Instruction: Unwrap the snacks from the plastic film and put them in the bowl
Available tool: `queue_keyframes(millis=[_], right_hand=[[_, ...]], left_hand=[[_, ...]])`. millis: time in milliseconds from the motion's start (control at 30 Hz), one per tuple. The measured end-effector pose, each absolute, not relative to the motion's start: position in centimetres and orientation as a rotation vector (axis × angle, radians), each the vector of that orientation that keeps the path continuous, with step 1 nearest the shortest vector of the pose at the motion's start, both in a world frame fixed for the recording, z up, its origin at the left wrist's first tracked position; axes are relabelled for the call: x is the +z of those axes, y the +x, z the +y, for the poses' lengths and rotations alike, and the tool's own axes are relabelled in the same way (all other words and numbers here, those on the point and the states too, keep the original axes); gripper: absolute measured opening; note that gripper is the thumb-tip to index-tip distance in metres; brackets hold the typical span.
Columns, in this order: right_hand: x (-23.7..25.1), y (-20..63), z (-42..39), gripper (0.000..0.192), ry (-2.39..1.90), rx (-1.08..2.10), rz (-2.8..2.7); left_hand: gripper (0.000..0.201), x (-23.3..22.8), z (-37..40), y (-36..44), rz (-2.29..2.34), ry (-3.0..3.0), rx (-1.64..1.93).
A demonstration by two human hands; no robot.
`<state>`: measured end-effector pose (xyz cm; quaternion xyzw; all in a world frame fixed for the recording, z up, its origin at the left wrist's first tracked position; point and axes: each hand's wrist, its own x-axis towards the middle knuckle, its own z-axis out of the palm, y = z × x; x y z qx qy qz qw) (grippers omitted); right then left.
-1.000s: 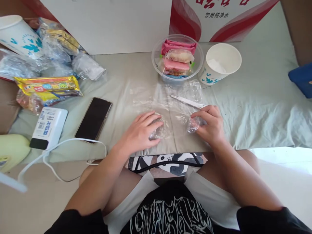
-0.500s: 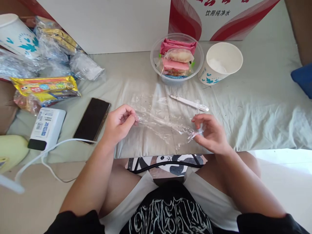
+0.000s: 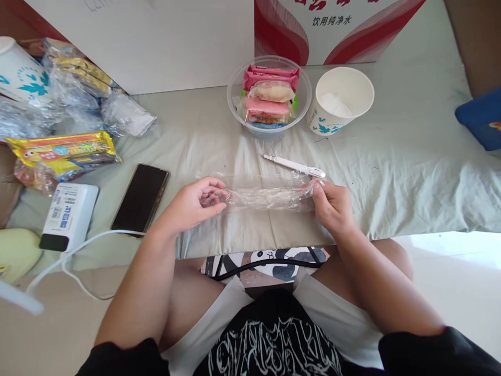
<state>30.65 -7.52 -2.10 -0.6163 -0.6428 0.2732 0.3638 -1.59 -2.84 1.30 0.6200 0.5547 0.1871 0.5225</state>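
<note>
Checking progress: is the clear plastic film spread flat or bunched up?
Bunched: the plastic film is gathered into a narrow strip stretched between the left hand and right hand.

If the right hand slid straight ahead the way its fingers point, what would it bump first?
Probably the white pen, lying just beyond the right hand that pinches the clear plastic wrap; depth is hard to judge.
</note>
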Motion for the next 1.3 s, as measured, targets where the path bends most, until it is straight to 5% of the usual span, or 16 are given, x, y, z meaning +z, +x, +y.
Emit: queue_keyframes(millis=[333, 600, 1000, 1167, 1300], right_hand=[[-1.9, 29.6, -6.3, 0.033, -1.875, 0.774, -1.457], [-1.5, 29.3, -6.2, 0.062, -1.878, 0.687, -1.424], [-2.1, 29.2, -6.3, 0.017, -1.965, 0.460, -1.555], [-3.0, 29.6, -5.9, 0.015, -1.966, 0.350, -1.667], [-3.0, 29.7, -5.6, 0.034, -1.976, 0.318, -1.685]], left_hand=[[0.005, 0.3, -2.0, -1.4, 1.542, 1.208, 0.835], [0.011, 0.4, -1.8, -0.7, 1.600, 1.095, 0.767], [0.018, -0.7, -1.9, -0.9, 1.801, 1.419, 0.693], [0.028, -0.6, -1.7, -0.7, 1.861, 1.394, 0.730], [0.027, -0.9, -1.3, -0.8, 1.895, 1.359, 0.783]])
